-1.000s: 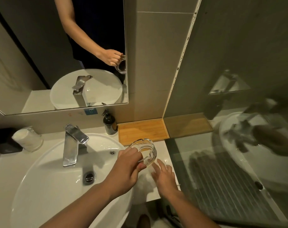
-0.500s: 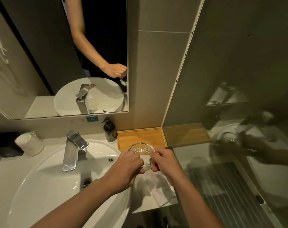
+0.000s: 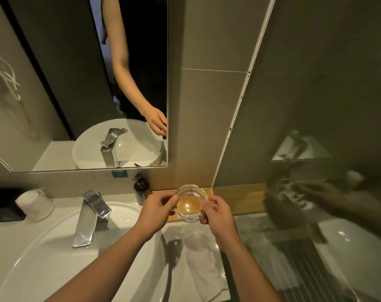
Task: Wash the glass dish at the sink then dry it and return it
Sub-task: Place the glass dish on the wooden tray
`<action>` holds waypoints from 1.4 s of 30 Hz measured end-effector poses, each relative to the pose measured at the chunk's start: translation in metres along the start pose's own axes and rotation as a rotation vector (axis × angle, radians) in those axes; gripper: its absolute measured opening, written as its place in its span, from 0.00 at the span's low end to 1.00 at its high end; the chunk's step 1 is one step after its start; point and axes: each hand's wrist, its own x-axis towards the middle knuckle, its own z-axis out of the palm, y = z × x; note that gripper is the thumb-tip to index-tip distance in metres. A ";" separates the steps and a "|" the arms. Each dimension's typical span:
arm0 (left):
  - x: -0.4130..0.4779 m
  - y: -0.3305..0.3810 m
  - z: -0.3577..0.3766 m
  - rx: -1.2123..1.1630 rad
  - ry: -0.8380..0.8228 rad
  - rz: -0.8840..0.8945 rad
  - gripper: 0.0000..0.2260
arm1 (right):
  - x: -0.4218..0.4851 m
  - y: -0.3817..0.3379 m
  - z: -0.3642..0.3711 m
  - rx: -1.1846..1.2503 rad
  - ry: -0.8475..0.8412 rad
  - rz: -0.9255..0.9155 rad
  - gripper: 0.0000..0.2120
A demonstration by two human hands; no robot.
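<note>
A round clear glass dish with a notched rim sits level over the wooden tray at the back of the counter. My left hand pinches its left rim and my right hand grips its right and near rim. I cannot tell whether the dish touches the tray. A white cloth lies crumpled on the counter below my right wrist. The white sink and its chrome faucet are to the left.
A dark soap pump bottle stands just left of the tray. A wrapped cup and a black box sit at the far left. A mirror hangs above; a glass partition closes off the right.
Both hands carried the dish forward from above the counter edge to over the wooden tray. The right hand let go of the cloth, which now lies on the counter.
</note>
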 end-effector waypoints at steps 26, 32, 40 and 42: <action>0.133 -0.121 0.056 0.118 0.167 -0.347 0.07 | 0.154 0.082 0.048 -0.290 0.146 0.267 0.07; 0.143 -0.140 0.062 0.145 0.158 -0.398 0.08 | 0.167 0.094 0.052 -0.333 0.131 0.277 0.14; 0.147 -0.152 0.065 0.134 0.123 -0.451 0.08 | 0.171 0.108 0.052 -0.317 0.125 0.301 0.14; 0.148 -0.155 0.067 0.132 0.124 -0.454 0.08 | 0.171 0.109 0.052 -0.311 0.118 0.290 0.12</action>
